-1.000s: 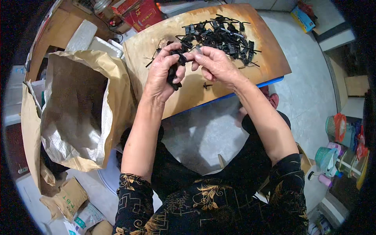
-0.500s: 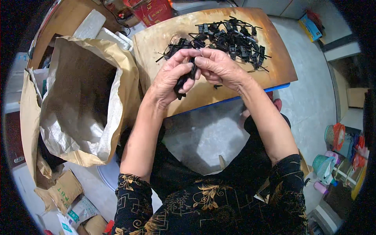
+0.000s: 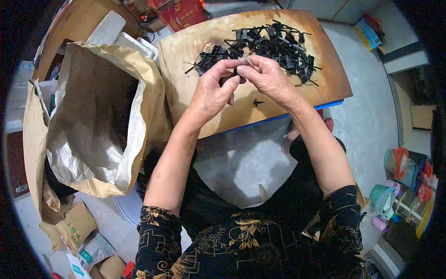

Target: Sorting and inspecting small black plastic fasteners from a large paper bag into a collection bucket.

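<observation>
Two-handed fingertip work above the near half of the table point(image 3: 183, 100). The left hand point(image 3: 211, 93) is curled, gripping a black part point(image 3: 235, 72) between thumb and fingers; the fingers cover most of it, so its form cannot be told. The right hand point(image 3: 271, 80) meets it from the other side, thumb and forefinger pinched on a pale sliver point(image 3: 247, 60), whose nature is unclear. Beyond the hands lies a tangled pile point(image 3: 278, 49) of similar black pieces, with a smaller cluster point(image 3: 211, 58) at its left; a loose piece point(image 3: 258, 102) rests alone nearer the person. An open sack point(image 3: 151, 100) stands at the table's left side. For good handling, the left hand should probably hold the part firm while the right makes short, light movements; the left fingertips are best set clear of the sliver's tip, in case it slips.
</observation>
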`<action>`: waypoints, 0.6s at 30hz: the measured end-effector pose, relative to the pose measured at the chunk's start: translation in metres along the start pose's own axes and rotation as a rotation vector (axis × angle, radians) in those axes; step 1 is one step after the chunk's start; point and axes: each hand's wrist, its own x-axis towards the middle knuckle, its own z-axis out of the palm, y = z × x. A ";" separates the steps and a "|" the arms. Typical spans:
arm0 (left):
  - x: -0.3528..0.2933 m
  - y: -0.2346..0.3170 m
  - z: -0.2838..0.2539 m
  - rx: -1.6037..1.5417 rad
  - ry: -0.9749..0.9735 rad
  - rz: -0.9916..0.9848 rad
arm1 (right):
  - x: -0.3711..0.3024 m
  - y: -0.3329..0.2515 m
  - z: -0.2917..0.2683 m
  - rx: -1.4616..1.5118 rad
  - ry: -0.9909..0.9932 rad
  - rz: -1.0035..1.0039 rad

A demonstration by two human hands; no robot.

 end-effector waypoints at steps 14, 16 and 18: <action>0.012 0.002 0.027 0.057 0.144 -0.022 | -0.020 0.008 -0.001 0.426 0.045 0.249; 0.012 0.002 0.027 0.062 0.164 -0.011 | -0.019 0.006 0.001 0.401 0.061 0.251; 0.013 0.002 0.028 0.069 0.162 -0.006 | -0.018 0.007 0.001 0.409 0.059 0.245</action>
